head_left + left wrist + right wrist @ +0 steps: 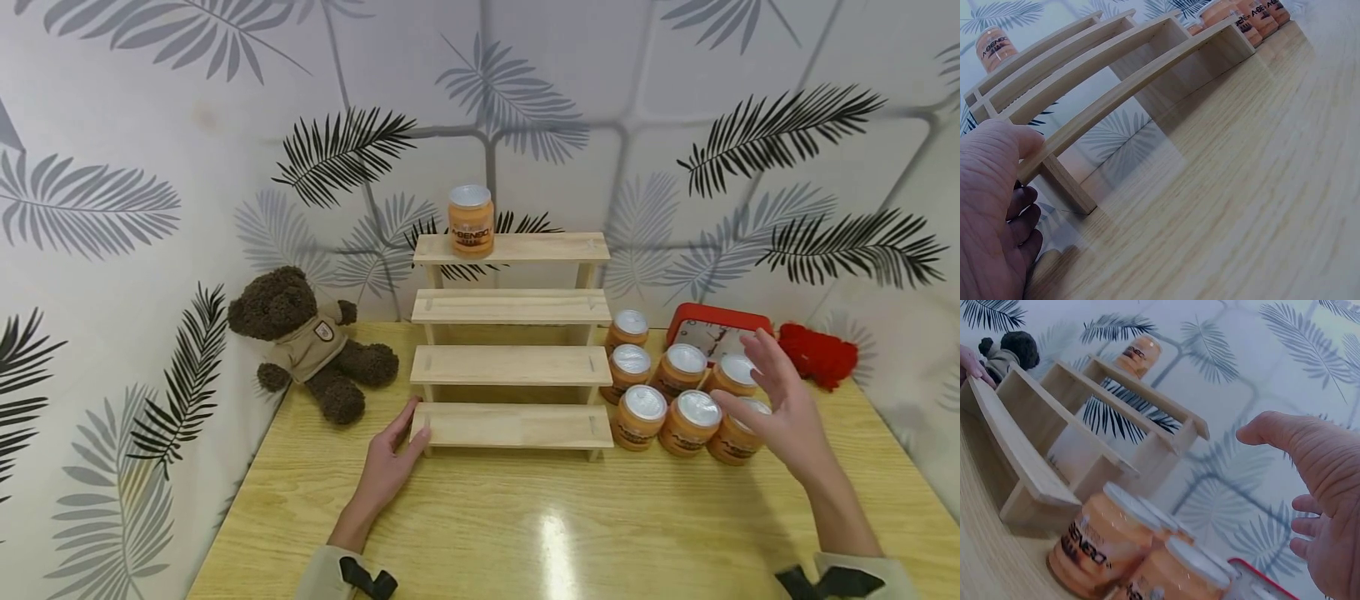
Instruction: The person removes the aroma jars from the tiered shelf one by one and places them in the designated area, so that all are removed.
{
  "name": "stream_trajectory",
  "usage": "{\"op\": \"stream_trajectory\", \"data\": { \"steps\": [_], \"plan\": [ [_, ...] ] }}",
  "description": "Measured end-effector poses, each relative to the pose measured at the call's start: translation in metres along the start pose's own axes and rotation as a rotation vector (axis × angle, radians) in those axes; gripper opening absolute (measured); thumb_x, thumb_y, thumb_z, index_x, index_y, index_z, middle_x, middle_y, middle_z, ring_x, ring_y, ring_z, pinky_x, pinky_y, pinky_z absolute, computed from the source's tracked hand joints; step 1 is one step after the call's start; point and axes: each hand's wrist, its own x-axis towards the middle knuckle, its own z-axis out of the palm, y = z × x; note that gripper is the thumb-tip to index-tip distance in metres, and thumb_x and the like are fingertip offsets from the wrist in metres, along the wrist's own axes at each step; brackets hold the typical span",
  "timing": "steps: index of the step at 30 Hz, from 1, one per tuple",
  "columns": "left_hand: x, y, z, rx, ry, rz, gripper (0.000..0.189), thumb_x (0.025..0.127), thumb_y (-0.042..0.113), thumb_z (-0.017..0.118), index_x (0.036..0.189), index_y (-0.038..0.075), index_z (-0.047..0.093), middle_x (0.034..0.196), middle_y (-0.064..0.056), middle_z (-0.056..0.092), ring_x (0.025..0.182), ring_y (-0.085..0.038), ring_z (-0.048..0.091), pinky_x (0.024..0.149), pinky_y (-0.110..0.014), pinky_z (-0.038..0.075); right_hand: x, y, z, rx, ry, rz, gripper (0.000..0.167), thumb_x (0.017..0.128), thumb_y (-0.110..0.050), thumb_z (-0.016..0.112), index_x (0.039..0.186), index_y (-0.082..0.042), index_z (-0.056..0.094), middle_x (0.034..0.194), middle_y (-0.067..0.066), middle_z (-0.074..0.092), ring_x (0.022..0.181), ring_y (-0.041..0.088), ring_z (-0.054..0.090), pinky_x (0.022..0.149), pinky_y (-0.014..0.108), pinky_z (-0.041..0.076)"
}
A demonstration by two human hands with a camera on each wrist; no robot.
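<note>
A four-step wooden display rack (pixel 517 425) stands on the table. My left hand (pixel 390 454) grips the left end of its lowest step, with the thumb on top and the fingers round the side. One orange jar (pixel 472 223) with a silvery lid sits on the left part of the top step. To the right of the rack, several matching jars (pixel 643 421) stand close together on the table. Over the right side of that group hovers my right hand (pixel 787 417), thumb and fingers spread apart, holding nothing. In the right wrist view the jars (pixel 1100 547) lie below the thumb.
A brown teddy bear (pixel 311 342) in a beige shirt sits left of the rack. Behind the jars are a red-framed clock (pixel 720 317) and a red fuzzy item (pixel 817 354). The leaf-patterned wall (pixel 555 83) rises just behind the rack.
</note>
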Motion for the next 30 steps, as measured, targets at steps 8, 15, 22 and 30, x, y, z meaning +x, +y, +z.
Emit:
{"op": "stream_trajectory", "data": {
  "steps": [8, 15, 22, 30],
  "plan": [
    [0.0, 0.0, 0.0, 0.007, 0.004, 0.007, 0.065, 0.107, 0.023, 0.064, 0.162, 0.003, 0.036, 0.167, -0.014, 0.036, 0.153, -0.025, 0.035, 0.119, -0.026, 0.033, 0.036, -0.034, 0.033, 0.041, -0.137, -0.076, 0.101, 0.095, -0.011, 0.079, 0.169, -0.037, 0.016, 0.172, 0.008, 0.027, 0.156, 0.035, 0.027, 0.125, 0.05, 0.03],
    [0.001, 0.002, -0.001, 0.008, 0.006, 0.01, 0.065, 0.107, 0.023, 0.065, 0.162, 0.003, 0.037, 0.166, -0.014, 0.036, 0.153, -0.024, 0.035, 0.121, -0.038, 0.033, 0.079, -0.074, 0.067, 0.102, -0.189, -0.193, 0.1, 0.094, -0.008, 0.079, 0.168, -0.034, 0.018, 0.171, 0.002, 0.028, 0.158, 0.026, 0.025, 0.125, 0.054, 0.026],
    [0.003, 0.001, 0.0, 0.007, 0.005, 0.025, 0.065, 0.107, 0.022, 0.065, 0.162, 0.002, 0.036, 0.166, -0.015, 0.036, 0.152, -0.025, 0.035, 0.121, -0.043, 0.033, 0.127, -0.11, 0.102, 0.17, -0.221, -0.282, 0.097, 0.092, -0.012, 0.083, 0.168, -0.024, 0.024, 0.17, 0.001, 0.031, 0.157, 0.026, 0.028, 0.126, 0.052, 0.027],
    [0.001, 0.0, 0.0, -0.005, 0.007, 0.016, 0.065, 0.107, 0.022, 0.064, 0.162, 0.004, 0.036, 0.166, -0.013, 0.036, 0.152, -0.022, 0.036, 0.121, -0.041, 0.033, 0.167, -0.143, 0.143, 0.213, -0.264, -0.287, 0.099, 0.092, -0.016, 0.084, 0.169, -0.018, 0.021, 0.171, 0.003, 0.03, 0.157, 0.021, 0.028, 0.126, 0.044, 0.028]
  ]
}}
